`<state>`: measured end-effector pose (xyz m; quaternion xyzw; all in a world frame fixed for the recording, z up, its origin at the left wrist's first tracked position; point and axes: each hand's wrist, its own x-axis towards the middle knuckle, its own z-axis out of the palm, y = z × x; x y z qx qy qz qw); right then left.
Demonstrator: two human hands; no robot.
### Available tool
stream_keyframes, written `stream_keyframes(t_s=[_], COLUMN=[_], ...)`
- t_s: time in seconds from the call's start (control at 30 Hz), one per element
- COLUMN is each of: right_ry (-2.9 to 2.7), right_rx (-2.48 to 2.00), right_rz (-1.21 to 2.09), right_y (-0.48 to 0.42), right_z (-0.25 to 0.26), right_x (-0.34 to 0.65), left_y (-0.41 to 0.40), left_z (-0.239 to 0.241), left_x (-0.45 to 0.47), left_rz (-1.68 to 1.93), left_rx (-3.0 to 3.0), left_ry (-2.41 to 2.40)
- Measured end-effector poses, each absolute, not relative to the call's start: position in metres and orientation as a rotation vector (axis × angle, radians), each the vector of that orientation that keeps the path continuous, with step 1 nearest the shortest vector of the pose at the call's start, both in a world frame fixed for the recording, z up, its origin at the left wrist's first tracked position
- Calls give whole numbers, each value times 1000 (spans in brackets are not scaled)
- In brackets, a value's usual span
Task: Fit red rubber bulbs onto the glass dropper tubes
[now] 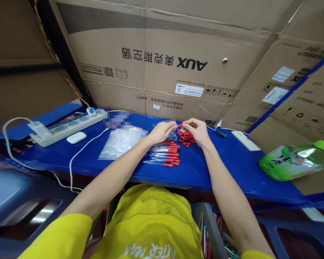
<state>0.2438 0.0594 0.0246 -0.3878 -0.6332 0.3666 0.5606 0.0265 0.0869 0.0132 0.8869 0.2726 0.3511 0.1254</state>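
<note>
My left hand and my right hand meet fingertip to fingertip just above the table. Both are closed in a pinch. A red rubber bulb shows at the fingertips of my right hand; whatever my left fingers pinch is hidden. Beneath my right hand lies a pile of loose red bulbs. Clear thin glass tubes lie partly under my left hand. In front of them, droppers with red bulbs are laid in a row, glass tips pointing left.
Clear plastic bags lie left of the droppers. Farther left are a white earphone case, a power strip and cables. On the right are a screwdriver, a white phone and a green-labelled bottle. Cardboard walls the back.
</note>
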Motion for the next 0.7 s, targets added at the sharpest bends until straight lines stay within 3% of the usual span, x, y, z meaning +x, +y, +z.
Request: stream_keyframes(t_s=[0.27, 0.53, 0.7], right_ry=[-1536, -1568, -1718], right_rx=[-936, -967, -1015], right_rz=[860, 804, 870], right_y=[61, 65, 63], right_z=[26, 24, 22], right_x=[243, 250, 252], left_y=[87, 105, 118], left_z=[16, 27, 19], left_x=[26, -5, -22], left_rz=[990, 920, 597], left_rx=[2587, 2578, 2629], left_ry=[807, 1149, 1079])
